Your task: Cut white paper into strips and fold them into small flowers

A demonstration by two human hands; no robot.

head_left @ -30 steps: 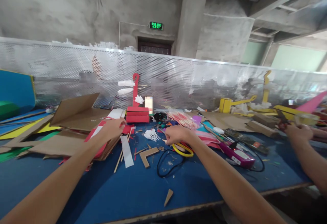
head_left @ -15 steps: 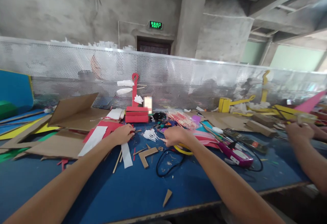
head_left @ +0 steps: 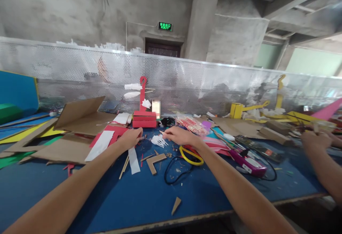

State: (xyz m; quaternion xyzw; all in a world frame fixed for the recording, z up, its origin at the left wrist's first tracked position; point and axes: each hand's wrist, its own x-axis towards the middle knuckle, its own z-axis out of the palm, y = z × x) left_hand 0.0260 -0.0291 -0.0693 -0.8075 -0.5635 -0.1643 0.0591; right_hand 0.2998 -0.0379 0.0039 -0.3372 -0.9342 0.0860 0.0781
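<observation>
My left hand (head_left: 130, 138) is closed at the right edge of the red sheets (head_left: 119, 132); what its fingers pinch is too small to make out. A white paper strip (head_left: 134, 161) lies just below it. My right hand (head_left: 177, 135) pinches a small, thin pale piece between thumb and fingers. Under and left of its fingertips lies a fringed white piece (head_left: 158, 141). Behind both hands stands a red box (head_left: 144, 119) with an upright red hooked strip (head_left: 142, 95) that bears white paper pieces.
Brown cardboard (head_left: 80, 120) covers the left side. Yellow-handled scissors (head_left: 191, 156), an L-shaped cardboard piece (head_left: 155, 162) and a purple device (head_left: 247, 163) lie near the right forearm. Another person's hand (head_left: 315, 141) is at the far right.
My right hand has moved left and slightly up, closer to my left hand, uncovering the yellow scissor handles. The camera view has shifted slightly.
</observation>
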